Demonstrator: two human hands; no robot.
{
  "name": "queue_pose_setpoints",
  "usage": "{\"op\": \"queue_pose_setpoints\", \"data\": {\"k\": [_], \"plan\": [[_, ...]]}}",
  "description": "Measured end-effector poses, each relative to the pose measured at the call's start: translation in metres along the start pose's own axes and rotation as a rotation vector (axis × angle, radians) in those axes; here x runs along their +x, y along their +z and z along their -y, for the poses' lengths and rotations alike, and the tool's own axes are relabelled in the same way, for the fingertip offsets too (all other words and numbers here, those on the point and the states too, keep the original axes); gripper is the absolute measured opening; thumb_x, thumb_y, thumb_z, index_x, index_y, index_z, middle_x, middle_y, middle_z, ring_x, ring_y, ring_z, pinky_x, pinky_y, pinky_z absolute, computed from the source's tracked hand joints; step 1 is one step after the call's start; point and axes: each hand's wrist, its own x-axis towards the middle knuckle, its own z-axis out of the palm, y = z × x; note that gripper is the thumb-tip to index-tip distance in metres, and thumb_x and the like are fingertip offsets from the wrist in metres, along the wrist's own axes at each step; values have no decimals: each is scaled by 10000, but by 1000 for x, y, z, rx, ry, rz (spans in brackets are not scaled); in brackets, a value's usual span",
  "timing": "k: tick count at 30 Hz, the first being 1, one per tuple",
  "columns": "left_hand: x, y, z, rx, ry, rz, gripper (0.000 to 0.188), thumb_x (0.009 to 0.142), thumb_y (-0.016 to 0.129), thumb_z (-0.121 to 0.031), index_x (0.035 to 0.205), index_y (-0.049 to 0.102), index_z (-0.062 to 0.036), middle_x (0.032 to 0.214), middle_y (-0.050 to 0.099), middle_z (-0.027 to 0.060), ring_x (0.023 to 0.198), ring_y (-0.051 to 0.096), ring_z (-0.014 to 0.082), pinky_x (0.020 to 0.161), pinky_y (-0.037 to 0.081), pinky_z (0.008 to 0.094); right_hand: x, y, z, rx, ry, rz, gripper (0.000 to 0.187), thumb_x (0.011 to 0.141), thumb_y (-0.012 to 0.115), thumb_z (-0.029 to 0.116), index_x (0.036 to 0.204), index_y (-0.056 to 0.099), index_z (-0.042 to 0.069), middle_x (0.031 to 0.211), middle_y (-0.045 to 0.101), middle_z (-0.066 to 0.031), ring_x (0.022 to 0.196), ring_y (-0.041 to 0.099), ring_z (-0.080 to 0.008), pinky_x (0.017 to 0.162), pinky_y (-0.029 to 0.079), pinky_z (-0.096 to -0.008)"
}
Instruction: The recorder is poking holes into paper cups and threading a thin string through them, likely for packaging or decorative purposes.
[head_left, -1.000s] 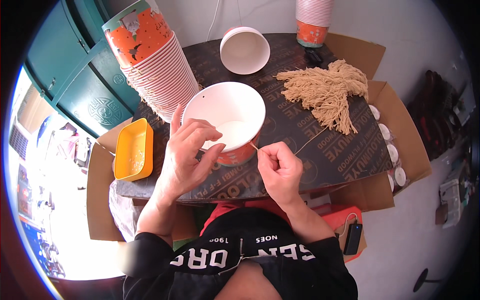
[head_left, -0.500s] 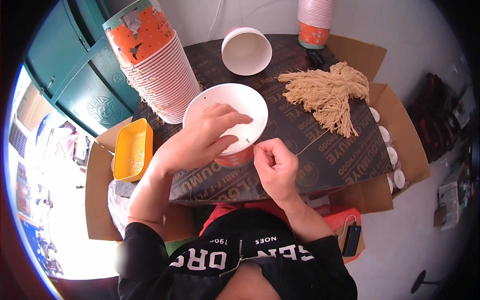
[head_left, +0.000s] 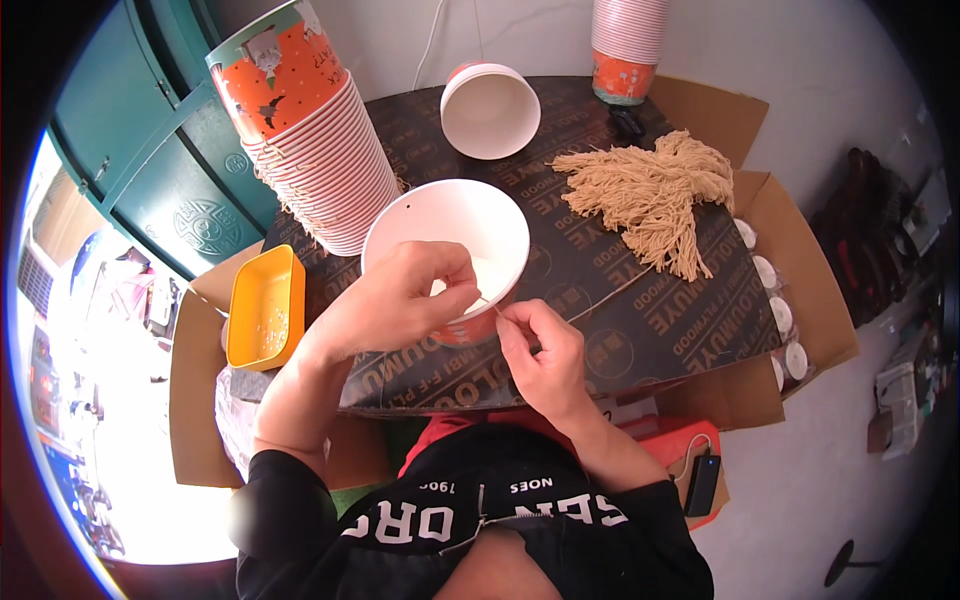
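Observation:
A white-lined paper bucket (head_left: 450, 210) with an orange outside stands tilted toward me on the dark table, a small hole showing near its far rim. My left hand (head_left: 410, 295) reaches over the bucket's left side, thumb and forefinger pinched just inside the near rim on what looks like the end of a thin tan cord (head_left: 612, 291). Outside that rim, my right hand (head_left: 547, 350) pinches the same cord close to the wall. The cord runs off to the right toward a loose bundle of tan cords (head_left: 650, 190).
A tall stack of paper buckets (head_left: 325, 150) leans at the left, beside a yellow tray (head_left: 267, 300) holding small bits. Another bucket (head_left: 490, 112) lies on its side at the back. More stacked buckets (head_left: 625, 60) stand far right. Open cardboard boxes (head_left: 800, 270) flank the table (head_left: 660, 340).
My left fingers have closed from a spread pose into a pinch at the near rim. My right hand has shifted slightly, its fingers loosening from a fist into a fingertip pinch.

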Motion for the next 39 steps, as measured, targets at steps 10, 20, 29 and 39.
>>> {"op": "queue_pose_setpoints", "data": {"k": [10,20,29,39], "plan": [[2,4,-5,-362,1,-13,142,856,634,14,719,598,5,892,664,51,710,529,40,638,457,214,21,2,-11,77,-12,96,55,923,630,15,932,613,-37,822,631,-130,684,616,-192,610,474,-289],[19,0,10,-231,-173,-34,117,901,672,-87,871,698,23,771,678,23,717,601,74,668,487,231,51,-32,20,355,58,201,113,959,518,-26,1058,573,-14,901,590,-7,817,540,-54,738,439,-200],[27,9,20,-346,-88,-28,131,876,686,-107,898,681,22,793,675,40,738,604,89,683,496,255,87,-42,50,32,-289,441,184,762,486,-136,799,599,5,960,605,-80,831,558,-145,686,420,-244],[28,4,16,-437,-162,-2,89,863,681,-77,882,673,10,799,667,15,740,595,67,683,493,234,99,-35,24,-312,-511,183,142,759,582,-118,875,632,-52,953,597,-149,856,612,-315,735,504,-378]]}}
